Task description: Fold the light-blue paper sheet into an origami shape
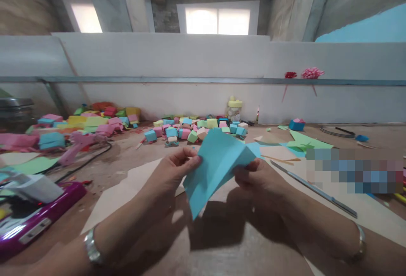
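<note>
A turquoise sheet of paper (215, 161) is held up over the table in front of me, tilted, with a bend along its right part. My left hand (180, 166) pinches its left edge between thumb and fingers. On the right side, my right hand (253, 178) grips the folded corner; some of its fingertips are hidden behind the paper. Below lie pale paper sheets (123, 187) on the tabletop. To the right of my right hand rests a long, thin metal-bladed tool (314, 188) with a dark handle end.
Several small coloured paper boxes (171, 132) are heaped at the back, with more piled left. A pink glue gun (76, 144) and a purple power strip (47, 221) with a cord are left. A lidded jar (235, 110) stands by the wall. Green paper (309, 141) lies right.
</note>
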